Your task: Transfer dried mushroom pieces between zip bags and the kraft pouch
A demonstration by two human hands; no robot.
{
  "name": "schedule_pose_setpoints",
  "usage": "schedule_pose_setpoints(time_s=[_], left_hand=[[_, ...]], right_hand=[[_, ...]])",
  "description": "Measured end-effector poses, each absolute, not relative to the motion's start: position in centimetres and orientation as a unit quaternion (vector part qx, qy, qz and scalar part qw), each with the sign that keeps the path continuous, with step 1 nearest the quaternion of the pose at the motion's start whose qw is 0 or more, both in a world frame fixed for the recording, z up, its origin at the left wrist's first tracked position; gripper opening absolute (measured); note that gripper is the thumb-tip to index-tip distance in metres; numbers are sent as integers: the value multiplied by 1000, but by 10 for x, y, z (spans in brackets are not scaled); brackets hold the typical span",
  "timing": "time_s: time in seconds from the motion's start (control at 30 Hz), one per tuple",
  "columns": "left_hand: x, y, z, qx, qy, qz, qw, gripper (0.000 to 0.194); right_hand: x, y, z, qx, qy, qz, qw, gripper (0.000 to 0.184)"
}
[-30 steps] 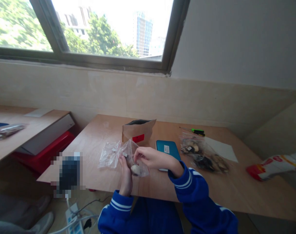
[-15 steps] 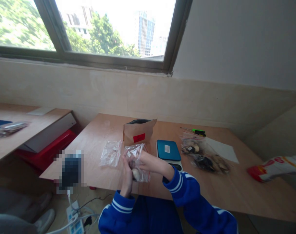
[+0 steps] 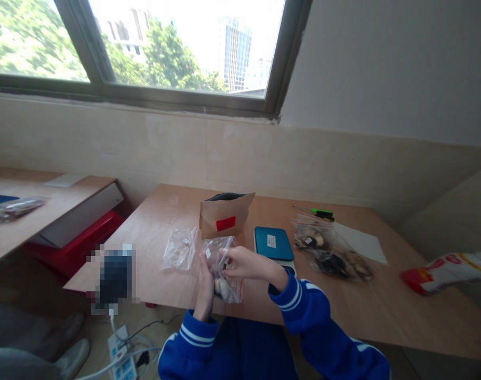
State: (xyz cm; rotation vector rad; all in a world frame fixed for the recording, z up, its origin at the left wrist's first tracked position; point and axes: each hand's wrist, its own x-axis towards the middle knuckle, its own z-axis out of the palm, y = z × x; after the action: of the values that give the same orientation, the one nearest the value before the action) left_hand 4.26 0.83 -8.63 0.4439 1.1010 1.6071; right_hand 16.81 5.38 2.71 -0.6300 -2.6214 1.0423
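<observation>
Both of my hands hold a small clear zip bag (image 3: 223, 266) with a pale lump in its bottom, just above the near edge of the wooden table (image 3: 383, 306). My left hand (image 3: 205, 285) grips the bag's left side from below, fingers closed. My right hand (image 3: 242, 262) pinches the bag's top edge from the right. A second clear bag (image 3: 180, 248) lies flat on the table just left of them. Behind stands an open brown paper pouch (image 3: 224, 215) with a red label.
A teal kitchen scale (image 3: 272, 244) sits right of my hands. Further right lie zip bags of dark dried pieces (image 3: 331, 250), white paper (image 3: 359, 241) and a green-handled tool (image 3: 321, 213). A red and white packet (image 3: 448, 269) lies at the far right. A power strip (image 3: 119, 348) lies on the floor.
My hands lifted the held bag off the table and drew it slightly toward me. My right hand shifted from the bag's front to its top edge.
</observation>
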Motion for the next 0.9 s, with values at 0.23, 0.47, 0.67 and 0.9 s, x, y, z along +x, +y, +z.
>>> schedule_pose_setpoints(time_s=[0.23, 0.47, 0.67, 0.9], left_hand=[[48, 2, -72, 176, 449, 678, 555, 58], [46, -5, -76, 131, 503, 663, 538, 68], [46, -10, -69, 99, 504, 658, 550, 64], [46, -13, -61, 79, 503, 655, 559, 60]], right_hand=[[180, 53, 48, -227, -874, 402, 154, 16], [201, 77, 81, -226, -821, 465, 241, 13], [187, 128, 104, -260, -755, 390, 459, 20], [161, 149, 79, -286, -825, 193, 447, 13]])
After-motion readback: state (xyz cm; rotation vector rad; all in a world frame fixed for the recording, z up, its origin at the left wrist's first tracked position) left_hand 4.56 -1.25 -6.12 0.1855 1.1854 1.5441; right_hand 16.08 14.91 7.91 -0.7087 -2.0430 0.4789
